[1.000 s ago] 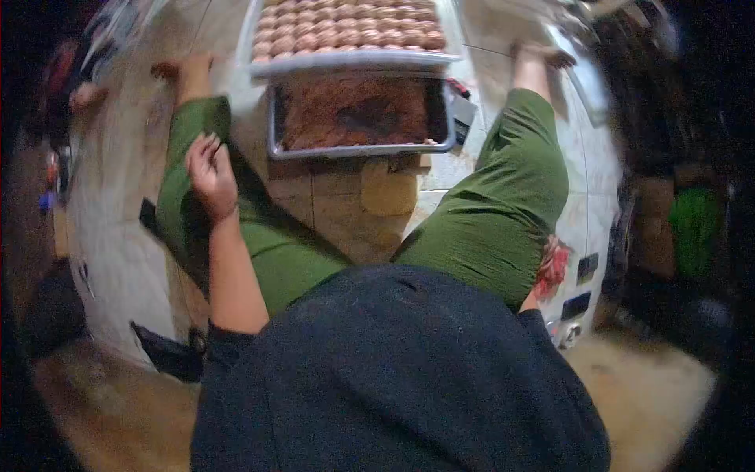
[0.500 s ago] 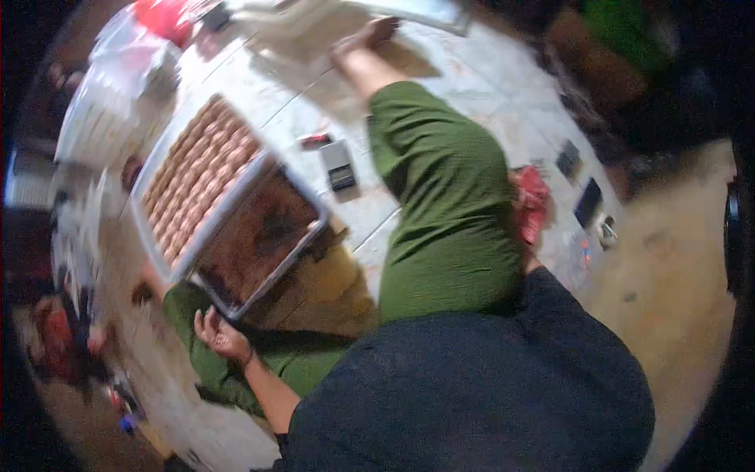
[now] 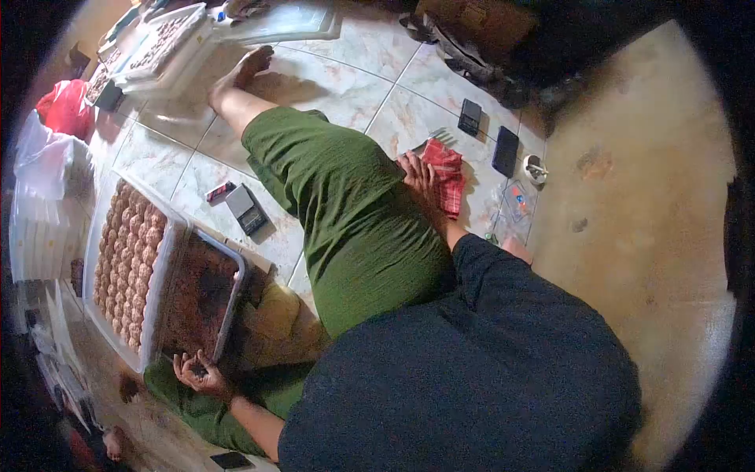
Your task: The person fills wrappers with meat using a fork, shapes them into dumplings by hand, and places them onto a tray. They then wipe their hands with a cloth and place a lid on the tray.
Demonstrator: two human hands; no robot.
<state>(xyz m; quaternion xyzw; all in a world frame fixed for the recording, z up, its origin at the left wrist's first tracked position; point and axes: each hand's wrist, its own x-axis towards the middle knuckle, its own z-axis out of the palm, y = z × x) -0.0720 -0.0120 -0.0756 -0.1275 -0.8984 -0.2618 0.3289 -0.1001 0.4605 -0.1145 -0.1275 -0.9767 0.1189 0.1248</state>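
Note:
My left hand (image 3: 203, 376) is raised over my left leg, near the lower edge of a dark-rimmed bin (image 3: 224, 315) of brown powder. Its fingers are curled but apart, with nothing visible between them. Beyond my right thigh, my right hand (image 3: 419, 179) rests on the left part of a red checked cloth (image 3: 446, 175) on the tiled floor, its fingers spread. A clear tray (image 3: 93, 277) holding rows of round brown balls (image 3: 130, 259) sits at the left, against the powder bin.
A small scale (image 3: 246, 209) and a red packet (image 3: 219, 191) lie beside the tray. Past the cloth are a dark device (image 3: 469, 116), a phone (image 3: 506, 151) and a small white dish (image 3: 535, 170). Stacked containers (image 3: 39, 228), a red bag (image 3: 66, 108) and another tray (image 3: 161, 47) stand further off.
The view has swung to the right, so the tray and bin now appear further left. My right hand and the red cloth have come into clearer view.

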